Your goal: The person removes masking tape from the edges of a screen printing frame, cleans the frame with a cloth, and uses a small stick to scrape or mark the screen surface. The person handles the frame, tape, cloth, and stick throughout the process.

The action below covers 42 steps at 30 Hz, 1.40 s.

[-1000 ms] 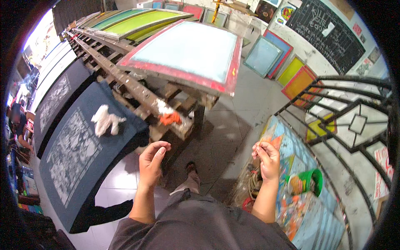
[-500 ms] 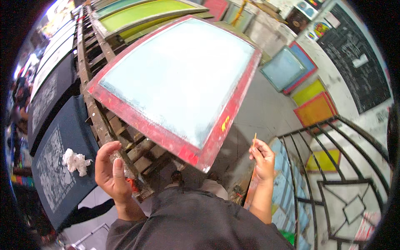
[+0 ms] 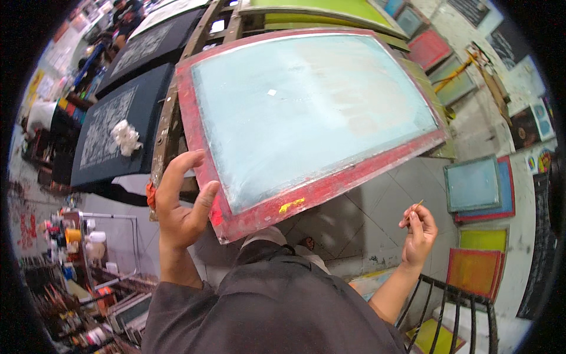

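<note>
A silkscreen frame with a red, paint-worn border rests tilted over the wooden rack in front of me. Its pale blue mesh carries a small white spot in the upper left part. My left hand is at the frame's near left corner, thumb and fingers apart around the edge; whether it touches the border is unclear. Away to the right, my right hand pinches a thin wooden stick, its tip pointing up. This hand is well clear of the frame.
Dark fabric with a white print lies at left, bearing a crumpled white tissue. More screens lean against the right wall. A black metal railing stands at lower right; a cluttered shelf is at lower left.
The view has turned to the right, and the silkscreen frame sits differently in it. My left hand has come to the frame's near left corner. My right hand still holds the stick.
</note>
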Each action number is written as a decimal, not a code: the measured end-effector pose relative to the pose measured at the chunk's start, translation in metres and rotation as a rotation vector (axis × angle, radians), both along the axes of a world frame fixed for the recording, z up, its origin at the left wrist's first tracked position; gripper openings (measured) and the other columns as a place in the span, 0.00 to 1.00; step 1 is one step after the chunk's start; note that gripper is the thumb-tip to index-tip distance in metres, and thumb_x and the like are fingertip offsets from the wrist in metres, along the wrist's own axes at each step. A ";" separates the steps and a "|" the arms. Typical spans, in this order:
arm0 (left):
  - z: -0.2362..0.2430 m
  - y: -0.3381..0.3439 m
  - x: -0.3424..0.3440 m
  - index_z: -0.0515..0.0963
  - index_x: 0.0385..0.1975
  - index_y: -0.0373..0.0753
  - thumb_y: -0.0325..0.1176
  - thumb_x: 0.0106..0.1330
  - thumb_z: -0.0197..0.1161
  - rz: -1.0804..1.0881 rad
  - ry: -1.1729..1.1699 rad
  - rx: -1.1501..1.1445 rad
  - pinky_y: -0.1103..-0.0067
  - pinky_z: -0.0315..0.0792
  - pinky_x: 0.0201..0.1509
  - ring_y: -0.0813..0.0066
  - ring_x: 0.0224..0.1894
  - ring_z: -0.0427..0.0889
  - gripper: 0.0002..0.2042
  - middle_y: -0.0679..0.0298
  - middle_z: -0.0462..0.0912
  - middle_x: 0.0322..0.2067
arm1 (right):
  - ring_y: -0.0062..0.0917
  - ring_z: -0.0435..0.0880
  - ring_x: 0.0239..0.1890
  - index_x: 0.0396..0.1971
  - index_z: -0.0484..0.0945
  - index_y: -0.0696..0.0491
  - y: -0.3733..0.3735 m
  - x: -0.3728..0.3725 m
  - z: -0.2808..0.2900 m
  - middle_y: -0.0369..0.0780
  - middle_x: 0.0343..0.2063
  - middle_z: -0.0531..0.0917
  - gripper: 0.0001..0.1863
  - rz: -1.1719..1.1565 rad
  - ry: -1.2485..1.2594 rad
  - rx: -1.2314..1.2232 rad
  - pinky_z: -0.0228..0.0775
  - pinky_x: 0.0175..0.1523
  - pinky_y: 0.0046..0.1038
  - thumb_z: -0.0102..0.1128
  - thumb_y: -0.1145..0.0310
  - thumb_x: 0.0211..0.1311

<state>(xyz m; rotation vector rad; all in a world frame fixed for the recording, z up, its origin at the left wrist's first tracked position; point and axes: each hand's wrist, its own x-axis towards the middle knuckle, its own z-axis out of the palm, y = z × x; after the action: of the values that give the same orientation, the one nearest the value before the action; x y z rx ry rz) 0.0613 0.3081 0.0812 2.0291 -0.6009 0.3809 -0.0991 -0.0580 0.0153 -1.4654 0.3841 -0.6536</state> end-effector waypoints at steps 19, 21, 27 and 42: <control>-0.023 -0.062 0.075 0.62 0.60 0.49 0.61 0.56 0.53 -0.282 0.177 0.916 0.47 0.39 0.62 0.49 0.68 0.39 0.34 0.51 0.46 0.66 | 0.18 0.76 0.26 0.35 0.76 0.62 -0.026 0.189 0.066 0.37 0.26 0.79 0.07 0.490 0.044 -0.215 0.68 0.32 0.19 0.56 0.77 0.56; -0.023 -0.067 0.075 0.65 0.59 0.48 0.59 0.56 0.54 -0.202 0.083 0.858 0.49 0.40 0.63 0.49 0.68 0.41 0.33 0.51 0.48 0.65 | 0.17 0.75 0.26 0.35 0.77 0.62 -0.033 0.208 0.065 0.37 0.25 0.79 0.07 0.570 0.061 -0.246 0.68 0.31 0.19 0.56 0.76 0.56; -0.039 -0.087 0.107 0.69 0.54 0.45 0.42 0.57 0.61 0.041 -0.028 0.672 0.63 0.52 0.62 0.52 0.62 0.59 0.24 0.51 0.63 0.58 | 0.17 0.75 0.25 0.33 0.79 0.61 -0.017 0.276 0.043 0.37 0.25 0.79 0.07 0.840 0.038 -0.486 0.67 0.29 0.20 0.57 0.75 0.55; -0.060 -0.101 0.143 0.76 0.46 0.45 0.40 0.58 0.58 0.073 -0.030 0.510 0.59 0.50 0.63 0.58 0.59 0.65 0.16 0.54 0.71 0.53 | 0.23 0.71 0.16 0.24 0.79 0.59 0.041 0.301 0.000 0.40 0.16 0.76 0.04 0.788 -0.195 -0.783 0.61 0.22 0.24 0.56 0.78 0.48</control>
<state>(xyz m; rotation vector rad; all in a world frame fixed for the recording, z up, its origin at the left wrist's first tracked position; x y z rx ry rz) 0.2042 0.2073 0.0210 2.5410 -0.6941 0.3232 0.2019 -0.0167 0.0153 -2.0714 -0.6654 -0.2862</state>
